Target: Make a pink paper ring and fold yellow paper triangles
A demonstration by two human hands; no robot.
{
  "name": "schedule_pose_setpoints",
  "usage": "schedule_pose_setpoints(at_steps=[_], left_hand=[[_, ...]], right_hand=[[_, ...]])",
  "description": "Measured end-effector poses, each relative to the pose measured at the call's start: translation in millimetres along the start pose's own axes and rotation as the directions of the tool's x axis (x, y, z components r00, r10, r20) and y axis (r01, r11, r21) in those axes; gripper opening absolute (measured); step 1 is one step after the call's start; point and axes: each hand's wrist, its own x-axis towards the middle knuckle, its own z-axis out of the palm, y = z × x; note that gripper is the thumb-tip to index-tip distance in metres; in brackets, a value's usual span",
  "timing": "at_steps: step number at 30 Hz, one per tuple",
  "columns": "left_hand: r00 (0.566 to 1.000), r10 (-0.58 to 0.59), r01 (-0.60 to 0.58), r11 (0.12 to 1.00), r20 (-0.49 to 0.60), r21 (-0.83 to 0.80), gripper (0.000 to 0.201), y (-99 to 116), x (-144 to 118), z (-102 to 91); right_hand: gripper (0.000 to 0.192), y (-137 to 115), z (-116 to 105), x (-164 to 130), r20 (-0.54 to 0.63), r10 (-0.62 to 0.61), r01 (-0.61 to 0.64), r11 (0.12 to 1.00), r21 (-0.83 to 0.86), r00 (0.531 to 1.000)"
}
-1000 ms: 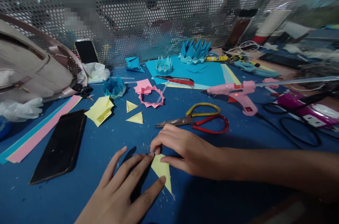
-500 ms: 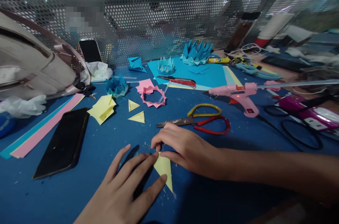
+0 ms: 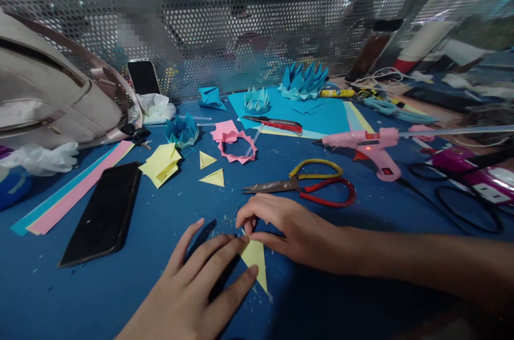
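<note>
A folded yellow paper triangle [image 3: 257, 262] lies on the blue table between my hands. My left hand [image 3: 196, 281] is open with its fingers spread, the fingertips and thumb resting on the paper's left side. At the top corner, my right hand [image 3: 277, 225] has its thumb and curled fingers closed on the paper. Just beyond it lie scissors [image 3: 277, 186] with one yellow and one red handle. Two small yellow folded triangles [image 3: 212, 178] and a stack of yellow paper squares [image 3: 160, 164] sit farther left. A pink folded-paper ring [image 3: 237, 158] is behind the triangles.
A pink glue gun [image 3: 365, 142] lies at right with its cord. At left are a black phone [image 3: 102, 214], paper strips [image 3: 80, 190] and a bag [image 3: 52, 83]. Toward the back, a red cutter [image 3: 277, 124] and blue paper crowns [image 3: 303, 82] sit near a perforated metal panel [image 3: 225, 24].
The camera view has turned slightly, so everything sits a little farther right in the picture. Both hands keep nearly the same pose on the yellow paper triangle.
</note>
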Motion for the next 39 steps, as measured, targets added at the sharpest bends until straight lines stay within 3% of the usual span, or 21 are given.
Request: schedule_pose_setpoints(at_steps=[9, 16, 20, 27, 33, 37, 39], left_hand=[[1.000, -0.011, 0.011, 1.000, 0.013, 0.016, 0.063, -1, -1, 1.7], [0.991, -0.111, 0.111, 0.994, 0.076, 0.004, 0.051, 8, 1, -3.4], [0.993, -0.112, 0.112, 0.994, 0.039, -0.010, 0.039, 10, 2, -2.7], [0.999, 0.019, -0.019, 1.000, 0.028, 0.016, 0.053, 1, 3, 0.5], [0.999, 0.037, -0.036, 0.999, 0.010, -0.016, 0.061, 1, 3, 0.2], [0.998, -0.050, 0.053, 0.994, 0.036, -0.091, 0.068, 8, 3, -1.1], [0.995, -0.095, 0.099, 0.991, 0.041, -0.091, 0.057, 11, 4, -1.5]], right_hand=[[0.021, 3, 1, -4, -0.045, -0.019, 0.017, 0.999, -0.052, 0.999], [0.030, 2, -2, -9, -0.039, 0.026, -0.028, 0.997, -0.071, 0.999], [0.034, 2, -2, -11, -0.039, 0.075, -0.077, 0.995, -0.059, 0.996], [0.036, 3, -2, -13, -0.075, 0.093, -0.100, 0.990, -0.094, 0.993], [0.030, 1, -4, -12, -0.059, 0.083, -0.084, 0.996, -0.016, 0.995], [0.025, 1, -5, -12, -0.034, 0.039, -0.038, 0.999, 0.025, 0.999], [0.025, 1, -5, -13, -0.035, 0.016, -0.016, 1.000, 0.004, 0.999]])
